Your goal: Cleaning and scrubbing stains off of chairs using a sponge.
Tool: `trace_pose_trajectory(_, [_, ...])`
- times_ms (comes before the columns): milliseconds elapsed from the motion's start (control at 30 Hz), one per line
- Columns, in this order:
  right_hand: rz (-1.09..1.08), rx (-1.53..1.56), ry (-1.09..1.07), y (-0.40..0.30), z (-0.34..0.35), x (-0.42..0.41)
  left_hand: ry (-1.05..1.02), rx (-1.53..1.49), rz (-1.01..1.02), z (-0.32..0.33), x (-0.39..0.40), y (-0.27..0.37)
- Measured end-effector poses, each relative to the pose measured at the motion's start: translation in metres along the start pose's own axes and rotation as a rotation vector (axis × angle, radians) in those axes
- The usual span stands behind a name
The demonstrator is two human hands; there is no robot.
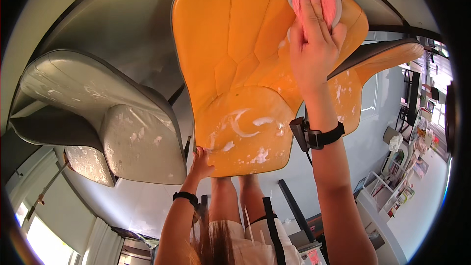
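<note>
An orange leather-like upholstered chair (206, 18) faces me, with stitched panels on its backrest. White foam (262, 154) lies in patches and smears across its seat (220, 129). My right hand (316, 44) presses a pink ribbed cleaning pad (333, 5) with a grey rim against the upper right of the backrest; its fingers lie over the pad. At the seat's front left corner, my left hand (201, 163) grips the edge, with the fingertips on top.
A grey chair (143, 147) with foam spots stands at the left, beside another partly hidden seat (90, 163). Behind my right forearm is a second orange chair (346, 95), also foamy. A white shelf cart (386, 187) holding various items stands at far right. Curtains (103, 239) hang at lower left.
</note>
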State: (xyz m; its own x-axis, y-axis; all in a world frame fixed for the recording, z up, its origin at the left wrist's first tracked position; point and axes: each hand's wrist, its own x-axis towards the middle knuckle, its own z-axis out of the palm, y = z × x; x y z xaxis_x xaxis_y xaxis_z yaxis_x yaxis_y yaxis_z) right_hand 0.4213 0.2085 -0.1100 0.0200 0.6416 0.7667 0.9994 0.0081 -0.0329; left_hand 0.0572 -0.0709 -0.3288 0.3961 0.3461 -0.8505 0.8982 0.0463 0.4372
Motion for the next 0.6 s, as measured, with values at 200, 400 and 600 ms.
trace_pose_trajectory(200, [0.010, 0.007, -0.040, -0.003, -0.003, -0.013, -0.055, -0.045, -0.051, -0.004, -0.001, 0.008])
trace_pose_trajectory(400, [0.011, -0.002, -0.068, -0.004, -0.001, -0.013, -0.030, 0.023, -0.045, -0.001, 0.001, 0.003])
trace_pose_trajectory(600, [0.017, -0.001, -0.094, -0.006, 0.001, -0.025, -0.030, -0.036, -0.047, 0.002, 0.002, 0.003])
